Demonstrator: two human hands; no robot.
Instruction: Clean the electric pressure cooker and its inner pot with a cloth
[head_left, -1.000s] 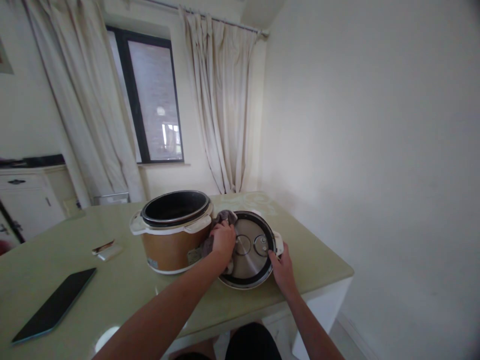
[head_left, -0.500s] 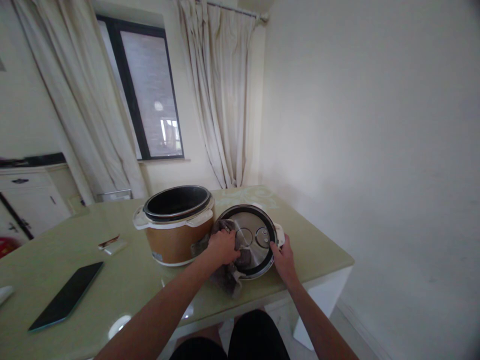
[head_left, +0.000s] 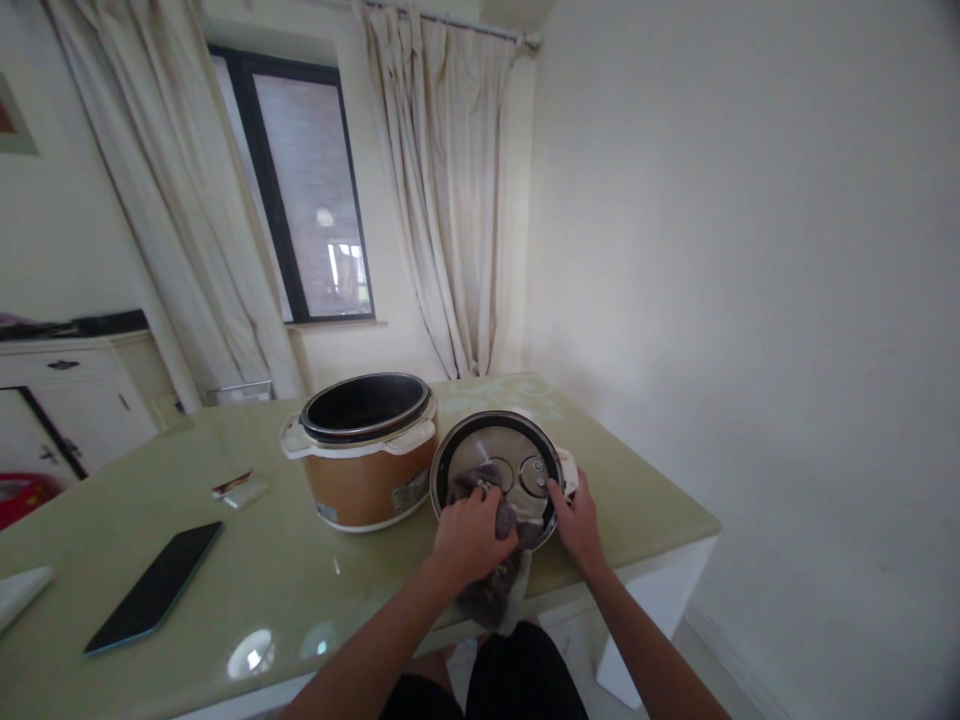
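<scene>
On the lid (head_left: 491,447), cloth (head_left: 495,592) half under left hand (head_left: 472,535)

A glossy pale-green table (head_left: 262,560) fills the lower frame. On it stand an open cooker (head_left: 365,478) at centre, its lid (head_left: 491,447) just right, a dark phone (head_left: 154,588) lower left and a small packet (head_left: 240,489) between.

A dark phone (head_left: 154,590) lies flat on the green table (head_left: 262,555).

Cloth (head_left: 495,590): grey.
Lid (head_left: 501,462): silver steel, black rim, white handle.
Cooker body (head_left: 366,480): coppery brown, white rim, black inner pot.
Table (head_left: 225,570): pale green, glossy.
Phone (head_left: 154,587): black.
</scene>
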